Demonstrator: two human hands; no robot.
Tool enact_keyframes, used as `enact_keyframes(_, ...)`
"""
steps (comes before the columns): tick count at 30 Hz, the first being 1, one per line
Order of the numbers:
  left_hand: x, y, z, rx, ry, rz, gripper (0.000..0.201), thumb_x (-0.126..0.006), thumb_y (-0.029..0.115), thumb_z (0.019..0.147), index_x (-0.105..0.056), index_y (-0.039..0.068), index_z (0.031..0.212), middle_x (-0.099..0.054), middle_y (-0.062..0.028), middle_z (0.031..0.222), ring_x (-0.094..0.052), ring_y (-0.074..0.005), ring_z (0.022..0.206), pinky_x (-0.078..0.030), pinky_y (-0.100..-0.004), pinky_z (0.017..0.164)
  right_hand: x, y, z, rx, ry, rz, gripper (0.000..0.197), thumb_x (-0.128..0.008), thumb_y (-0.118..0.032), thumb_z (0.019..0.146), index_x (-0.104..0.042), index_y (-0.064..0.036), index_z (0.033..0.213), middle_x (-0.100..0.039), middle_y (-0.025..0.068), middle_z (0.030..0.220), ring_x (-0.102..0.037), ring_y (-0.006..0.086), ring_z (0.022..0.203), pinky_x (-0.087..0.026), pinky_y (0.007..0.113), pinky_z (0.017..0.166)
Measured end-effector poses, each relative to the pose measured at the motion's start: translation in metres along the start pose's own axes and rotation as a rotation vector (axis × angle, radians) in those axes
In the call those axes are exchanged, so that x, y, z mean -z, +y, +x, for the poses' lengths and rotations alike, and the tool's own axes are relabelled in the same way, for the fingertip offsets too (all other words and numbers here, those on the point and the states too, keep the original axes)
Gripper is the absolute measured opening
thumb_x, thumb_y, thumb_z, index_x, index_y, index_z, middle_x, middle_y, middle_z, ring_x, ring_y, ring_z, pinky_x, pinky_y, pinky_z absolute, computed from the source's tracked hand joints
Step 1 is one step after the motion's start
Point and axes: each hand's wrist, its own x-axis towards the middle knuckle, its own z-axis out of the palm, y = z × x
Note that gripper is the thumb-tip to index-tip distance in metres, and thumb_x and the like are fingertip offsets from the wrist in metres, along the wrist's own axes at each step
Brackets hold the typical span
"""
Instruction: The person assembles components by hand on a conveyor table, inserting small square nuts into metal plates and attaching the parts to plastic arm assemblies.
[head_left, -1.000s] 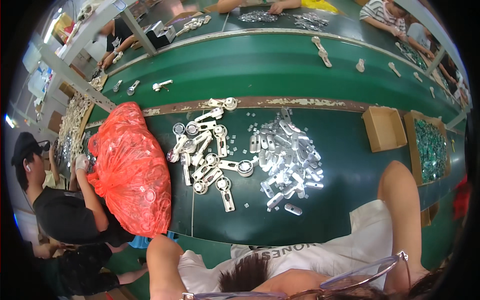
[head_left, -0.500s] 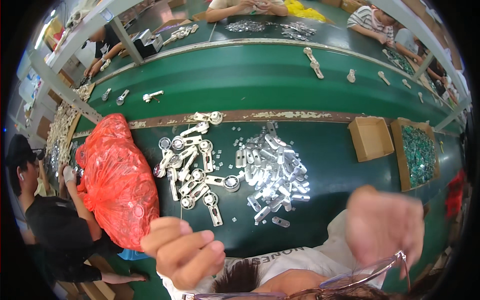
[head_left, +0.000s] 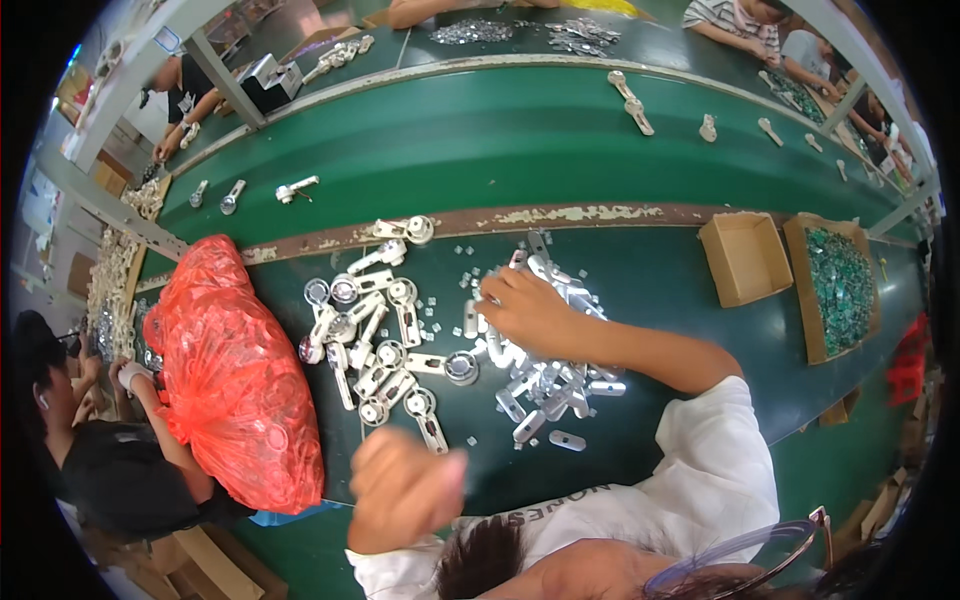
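Observation:
My right hand [head_left: 530, 308] lies over the upper left part of a pile of flat, oblong silver pieces [head_left: 548, 385]. Its fingers bend down and draw together among them; what they pinch is hidden beneath. My left hand [head_left: 405, 488] is in the air at the table's near edge, blurred, its fingers curled inward. Whatever it may hold does not show. Beyond it, cream-coloured handles with round heads [head_left: 390, 355] lie in a loose heap left of the silver pile. Tiny clear pieces [head_left: 432, 312] are scattered between the two heaps.
A full red plastic bag [head_left: 240, 390] bulges along the table's left side. At the right stand an open cardboard box [head_left: 745, 262] and a tray of green pieces [head_left: 838, 285]. Past the worn ledge [head_left: 590, 216], a green belt [head_left: 420, 150] carries several handled parts. Other people work around.
My right hand has swung from the lower right, near my face, onto the silver pile. The left hand has shifted slightly right. The view has tilted a little.

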Motion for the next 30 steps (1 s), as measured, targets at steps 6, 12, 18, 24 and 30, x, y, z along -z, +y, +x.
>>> enact_keyframes(6, -0.06, -0.057, -0.025, 0.198, -0.503, 0.352, 0.021, -0.07, 0.006, 0.071, -0.064, 0.006, 0.092, -0.054, -0.0064, 0.075, -0.052, -0.0244, 0.068, -0.042, -0.0358, 0.058, -0.001, -0.009, 0.003, 0.017, -0.055, 0.007, 0.018, -0.062, -0.011, 0.069, -0.062, -0.0045, 0.086, -0.052, 0.0058, 0.088, -0.049, 0.021, 0.087, -0.038, 0.033, 0.071)
enact_keyframes(12, -0.064, -0.06, -0.031, 0.316, -0.34, 0.288, 0.015, -0.068, 0.006, 0.076, -0.065, 0.006, 0.091, -0.055, -0.0066, 0.079, -0.053, -0.0216, 0.071, -0.043, -0.0327, 0.059, 0.006, -0.012, 0.009, -0.08, 0.103, 0.022, 0.027, -0.067, -0.023, 0.074, -0.062, -0.0067, 0.095, -0.054, 0.0057, 0.103, -0.048, 0.0227, 0.094, -0.035, 0.037, 0.077)
enact_keyframes(18, -0.035, -0.035, -0.006, 0.656, -0.296, -1.358, 0.031, -0.047, 0.022, 0.095, -0.056, -0.006, 0.106, -0.043, -0.015, 0.115, -0.044, -0.0215, 0.108, -0.037, -0.0327, 0.091, -0.013, -0.012, 0.005, -0.047, 0.063, 0.094, 0.013, -0.064, -0.018, 0.068, -0.065, -0.0124, 0.08, -0.054, 0.0043, 0.099, -0.049, 0.022, 0.093, -0.034, 0.039, 0.078)
enact_keyframes(24, -0.018, 0.012, 0.046, 0.624, -0.57, -1.912, 0.044, -0.044, 0.039, 0.093, -0.059, -0.002, 0.086, -0.034, -0.0195, 0.118, -0.035, -0.031, 0.11, -0.024, -0.0444, 0.099, -0.008, -0.011, 0.009, -0.136, 0.059, 0.372, 0.014, -0.063, -0.007, 0.071, -0.065, -0.01, 0.084, -0.052, 0.0047, 0.091, -0.051, 0.0209, 0.084, -0.034, 0.036, 0.075)
enact_keyframes(30, -0.019, 0.025, 0.044, 0.659, -0.586, -1.972, 0.038, -0.047, 0.036, 0.091, -0.058, 0.001, 0.079, -0.034, -0.0201, 0.116, -0.033, -0.033, 0.111, -0.022, -0.0445, 0.099, -0.001, -0.017, 0.014, -0.267, 0.124, 0.763, 0.021, -0.061, 0.004, 0.078, -0.064, -0.0033, 0.097, -0.055, 0.0075, 0.088, -0.058, 0.0179, 0.072, -0.045, 0.027, 0.062)
